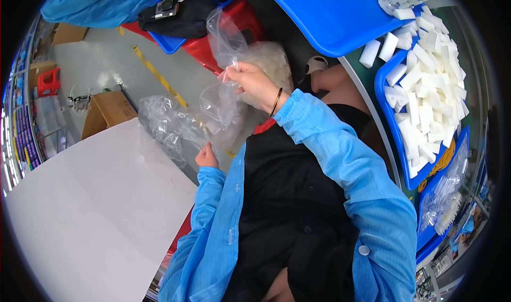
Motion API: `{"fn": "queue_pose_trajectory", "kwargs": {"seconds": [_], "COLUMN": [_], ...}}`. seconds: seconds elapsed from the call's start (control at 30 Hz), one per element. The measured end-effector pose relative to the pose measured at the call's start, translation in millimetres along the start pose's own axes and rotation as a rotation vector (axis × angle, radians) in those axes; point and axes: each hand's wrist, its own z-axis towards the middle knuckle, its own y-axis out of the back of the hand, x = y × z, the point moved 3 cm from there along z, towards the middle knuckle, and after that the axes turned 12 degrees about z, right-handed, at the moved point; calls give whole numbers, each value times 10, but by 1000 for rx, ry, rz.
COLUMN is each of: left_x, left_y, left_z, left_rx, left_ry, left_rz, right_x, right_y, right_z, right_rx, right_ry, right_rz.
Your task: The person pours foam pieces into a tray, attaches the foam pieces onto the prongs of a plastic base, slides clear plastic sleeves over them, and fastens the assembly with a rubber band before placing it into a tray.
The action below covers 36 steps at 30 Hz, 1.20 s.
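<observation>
A clear plastic bag (217, 107) hangs crumpled between my two hands, above the floor. My right hand (254, 82), reaching further out, pinches a gathered part of it between thumb and fingers; a loose flap of film stands up beyond that grip. Closer to my body on the left, my left hand (206, 157) is closed round the plastic's lower edge. More crumpled film (165, 118) spreads leftward from there; whether it belongs to the same bag I cannot tell. Just beyond my right hand rests a translucent sack (274, 62) with whitish contents.
On the right, a blue tray (380, 83) is heaped with white foam-like blocks (426, 99). Another blue tray (330, 19) lies at the top. A large white board (101, 211) covers the lower left. A cardboard box (106, 110) and red stool (49, 82) stand on the floor.
</observation>
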Motion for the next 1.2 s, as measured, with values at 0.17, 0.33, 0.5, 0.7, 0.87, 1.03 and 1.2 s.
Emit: {"fn": "queue_pose_trajectory", "kwargs": {"seconds": [0.17, 0.33, 0.5, 0.7, 0.87, 1.03, 1.2], "left_x": [278, 201, 157, 144, -343, -1028, -1441], "left_y": [-25, -189, -271, -493, -682, -760, -804], "left_z": [-504, -825, -708, -524, -663, -678, -563], "left_rx": [325, 504, 546, 621, 619, 661, 623], "left_ry": [-171, -185, -244, -303, -265, -237, 30], "left_rz": [250, 113, 74, 26, -60, 50, -532], "right_x": [69, -152, -410, -670, -208, 285, 462], "right_y": [-467, -831, -1249, -1384, -772, -619, -344], "right_z": [-200, -205, -153, 0, 396, 692, 918], "right_rx": [359, 629, 756, 759, 436, 177, -133], "right_ry": [56, 24, 1, 49, 48, 517, 573], "right_rz": [20, -158, -186, -103, -225, -1258, -1163]}}
